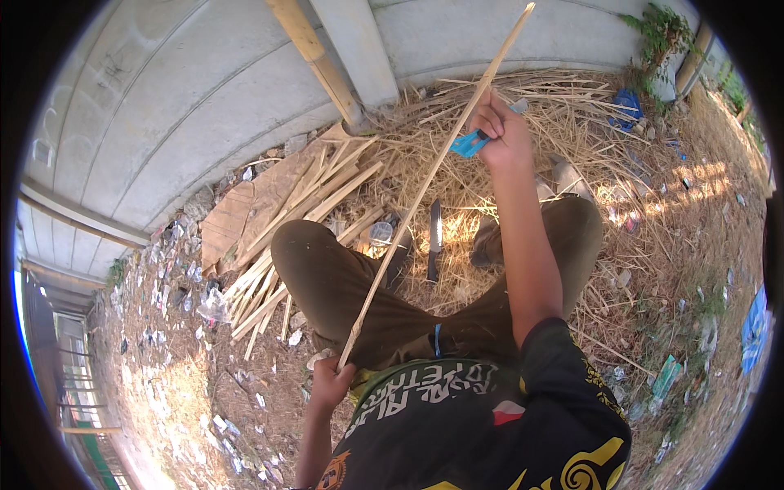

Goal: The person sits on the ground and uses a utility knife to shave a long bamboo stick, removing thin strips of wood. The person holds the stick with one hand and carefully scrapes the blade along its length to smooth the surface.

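Left hand (331, 382) near body, fist closed round lower end of long bamboo strip (425, 192).
Strip slants up across left knee to right hand (500, 131), raised at arm's reach, grip closed on blue-handled tool (468, 144) pressed to strip; blade itself not visible.
Risk: thin strip flexes or snaps, tool slips toward fingers or knee.
Large knife (434, 238) lies bare on ground between feet; shifting foot could meet edge.
Split slats (298, 224) and straw beyond, by concrete wall (204, 98): splinters, loose footing.
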`<state>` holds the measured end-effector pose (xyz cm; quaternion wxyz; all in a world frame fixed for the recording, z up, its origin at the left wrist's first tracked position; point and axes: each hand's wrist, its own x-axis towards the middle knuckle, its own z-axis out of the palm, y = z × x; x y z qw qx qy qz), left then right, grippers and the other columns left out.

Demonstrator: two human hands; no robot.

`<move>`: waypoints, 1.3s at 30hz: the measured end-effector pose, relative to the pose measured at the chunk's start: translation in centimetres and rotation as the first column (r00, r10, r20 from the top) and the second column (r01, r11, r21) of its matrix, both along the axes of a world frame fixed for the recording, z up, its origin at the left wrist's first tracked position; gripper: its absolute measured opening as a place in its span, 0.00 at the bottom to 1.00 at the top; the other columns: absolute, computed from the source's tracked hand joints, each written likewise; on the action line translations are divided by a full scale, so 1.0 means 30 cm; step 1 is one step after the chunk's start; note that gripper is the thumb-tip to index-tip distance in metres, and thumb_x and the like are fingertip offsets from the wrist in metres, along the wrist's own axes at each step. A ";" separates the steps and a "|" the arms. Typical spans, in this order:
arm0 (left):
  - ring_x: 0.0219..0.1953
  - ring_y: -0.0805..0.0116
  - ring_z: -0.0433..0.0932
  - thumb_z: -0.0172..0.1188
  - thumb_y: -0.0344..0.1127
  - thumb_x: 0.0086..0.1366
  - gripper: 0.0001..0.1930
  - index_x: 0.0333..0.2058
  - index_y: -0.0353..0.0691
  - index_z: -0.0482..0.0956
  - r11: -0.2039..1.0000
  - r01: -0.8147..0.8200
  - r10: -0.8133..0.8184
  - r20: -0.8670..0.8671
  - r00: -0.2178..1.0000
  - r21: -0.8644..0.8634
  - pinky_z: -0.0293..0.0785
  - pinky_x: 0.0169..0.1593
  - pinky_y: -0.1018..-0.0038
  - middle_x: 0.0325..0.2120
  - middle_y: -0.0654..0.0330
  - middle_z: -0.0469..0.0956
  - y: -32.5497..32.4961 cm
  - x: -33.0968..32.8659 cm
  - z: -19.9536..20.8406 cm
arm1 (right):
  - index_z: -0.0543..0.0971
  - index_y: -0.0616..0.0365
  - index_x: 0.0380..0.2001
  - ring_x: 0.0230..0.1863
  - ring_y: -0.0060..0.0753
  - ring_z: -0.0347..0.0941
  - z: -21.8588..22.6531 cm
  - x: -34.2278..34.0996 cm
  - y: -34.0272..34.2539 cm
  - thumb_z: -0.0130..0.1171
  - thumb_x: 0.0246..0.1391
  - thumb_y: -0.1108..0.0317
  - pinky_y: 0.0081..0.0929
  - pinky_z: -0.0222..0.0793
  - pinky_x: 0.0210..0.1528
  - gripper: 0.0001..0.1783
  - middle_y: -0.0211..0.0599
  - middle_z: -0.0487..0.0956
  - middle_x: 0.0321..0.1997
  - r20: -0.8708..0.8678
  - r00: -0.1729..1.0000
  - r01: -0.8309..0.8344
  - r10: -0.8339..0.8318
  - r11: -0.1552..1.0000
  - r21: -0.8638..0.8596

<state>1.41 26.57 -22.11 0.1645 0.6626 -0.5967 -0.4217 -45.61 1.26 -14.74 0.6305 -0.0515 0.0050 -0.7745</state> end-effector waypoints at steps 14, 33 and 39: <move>0.18 0.80 0.64 0.60 0.36 0.59 0.16 0.17 0.29 0.75 0.998 -0.056 0.056 -0.006 0.998 0.016 0.59 0.21 0.69 0.11 0.67 0.67 -0.027 -0.042 0.047 | 0.80 0.61 0.42 0.12 0.12 0.55 0.021 0.003 0.084 0.64 0.63 0.55 0.16 0.50 0.14 0.19 0.43 0.86 0.34 -0.861 0.505 0.415 0.057 0.859 0.300; 0.14 0.51 0.75 0.61 0.34 0.55 0.14 0.20 0.26 0.76 0.957 -0.036 0.099 0.207 0.973 -0.288 0.68 0.22 0.59 0.11 0.42 0.71 0.039 -0.097 -0.003 | 0.82 0.64 0.41 0.14 0.12 0.57 0.079 0.092 0.089 0.69 0.59 0.60 0.16 0.52 0.16 0.16 0.37 0.84 0.37 -0.688 0.696 0.432 -0.205 0.885 0.174; 0.15 0.47 0.76 0.61 0.34 0.54 0.14 0.19 0.27 0.75 0.954 -0.019 0.091 0.227 0.970 -0.299 0.69 0.23 0.59 0.12 0.42 0.71 0.036 -0.108 0.005 | 0.81 0.61 0.40 0.17 0.14 0.62 0.033 0.094 0.059 0.68 0.60 0.65 0.18 0.58 0.19 0.12 0.33 0.82 0.35 -0.786 0.506 0.637 -0.355 0.768 0.063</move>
